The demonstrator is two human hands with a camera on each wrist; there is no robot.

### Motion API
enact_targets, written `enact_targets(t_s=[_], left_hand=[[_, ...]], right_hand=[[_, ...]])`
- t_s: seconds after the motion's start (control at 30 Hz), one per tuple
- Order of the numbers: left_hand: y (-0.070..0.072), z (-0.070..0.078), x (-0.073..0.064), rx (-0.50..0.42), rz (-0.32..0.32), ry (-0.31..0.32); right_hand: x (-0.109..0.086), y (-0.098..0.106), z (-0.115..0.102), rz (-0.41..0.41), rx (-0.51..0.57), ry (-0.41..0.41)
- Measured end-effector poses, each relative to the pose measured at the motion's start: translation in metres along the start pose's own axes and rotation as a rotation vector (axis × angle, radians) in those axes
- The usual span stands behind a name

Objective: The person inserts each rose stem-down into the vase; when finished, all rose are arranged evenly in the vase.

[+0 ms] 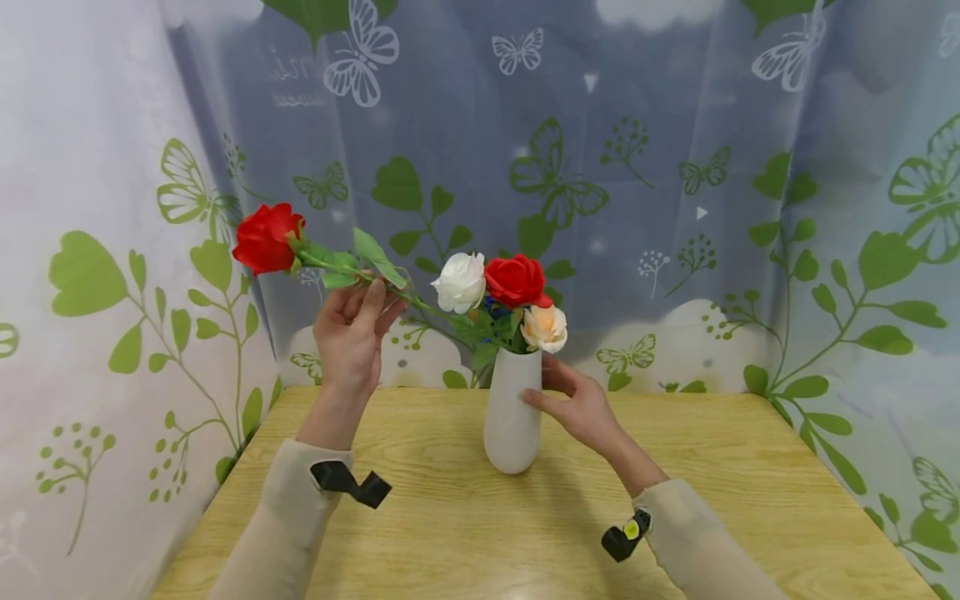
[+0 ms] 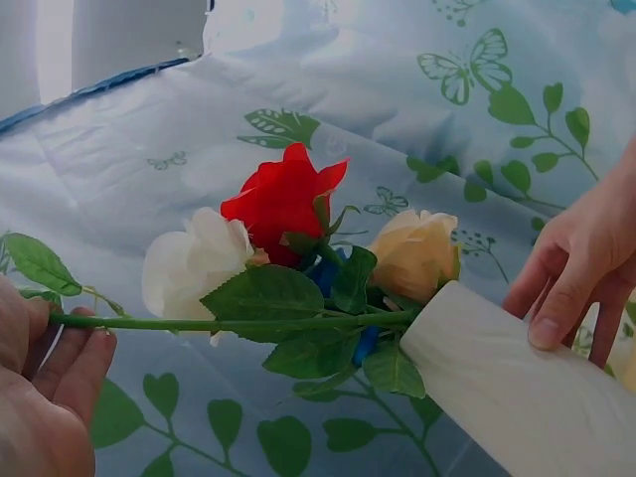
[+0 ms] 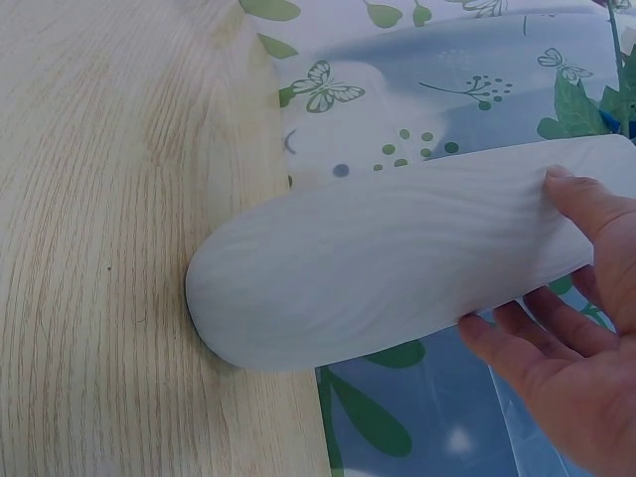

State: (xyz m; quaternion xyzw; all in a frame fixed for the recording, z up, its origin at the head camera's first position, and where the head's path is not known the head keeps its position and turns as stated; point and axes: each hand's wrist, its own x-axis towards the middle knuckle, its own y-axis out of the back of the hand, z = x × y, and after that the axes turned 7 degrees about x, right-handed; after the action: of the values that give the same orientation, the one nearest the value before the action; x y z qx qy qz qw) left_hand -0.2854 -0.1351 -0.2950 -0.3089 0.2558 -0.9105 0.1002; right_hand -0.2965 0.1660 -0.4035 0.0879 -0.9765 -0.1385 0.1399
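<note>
My left hand [image 1: 348, 333] pinches the green stem [image 2: 199, 324] of a long red rose [image 1: 266, 239], whose bloom points up and to the left. From the fingers the stem slopes down to the mouth of a white vase [image 1: 513, 417]; leaves and blooms hide its lower end. Thumb and fingers of my right hand [image 1: 581, 408] hold the vase's upper right side. The vase stands nearly upright. At its mouth are a white rose [image 1: 460, 283], a second red rose [image 1: 516, 281] and a peach rose [image 1: 545, 328]. Something blue [image 2: 366, 346] shows partly among the leaves.
The vase stands on a light wooden table [image 1: 420, 517]. Behind it hangs a blue-grey curtain [image 1: 465, 117] printed with butterflies and leaves, and similar pale cloth [image 1: 862, 250] closes off the sides. Both sleeves carry black straps.
</note>
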Motion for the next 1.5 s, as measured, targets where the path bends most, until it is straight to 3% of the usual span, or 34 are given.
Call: enact_targets(t_s=[0.17,0.47,0.6,0.9,1.13,1.37,1.5], left_hand=[[-0.007,-0.002,-0.001,0.038,-0.045,-0.072],[-0.015,-0.009,-0.005,0.141,-0.197,-0.110],[-0.019,-0.012,-0.010,0.205,-0.235,-0.095],[-0.027,-0.025,-0.022,0.288,-0.255,-0.043],[-0.034,-0.034,-0.025,0.354,-0.287,-0.080],[-0.039,-0.051,-0.028,0.530,-0.341,-0.171],[-0.040,-0.061,-0.031,0.545,-0.369,-0.144]], right_hand=[[0.000,0.000,0.000,-0.004,0.003,0.003],[0.000,0.000,-0.001,-0.013,0.016,0.006],[-0.001,0.000,-0.002,-0.011,0.016,-0.002],[-0.001,0.000,-0.001,-0.019,0.011,0.015],[0.000,0.001,0.000,-0.023,0.000,0.028],[0.000,0.001,-0.001,-0.015,0.005,0.024],[0.000,0.000,-0.001,-0.011,0.000,0.025]])
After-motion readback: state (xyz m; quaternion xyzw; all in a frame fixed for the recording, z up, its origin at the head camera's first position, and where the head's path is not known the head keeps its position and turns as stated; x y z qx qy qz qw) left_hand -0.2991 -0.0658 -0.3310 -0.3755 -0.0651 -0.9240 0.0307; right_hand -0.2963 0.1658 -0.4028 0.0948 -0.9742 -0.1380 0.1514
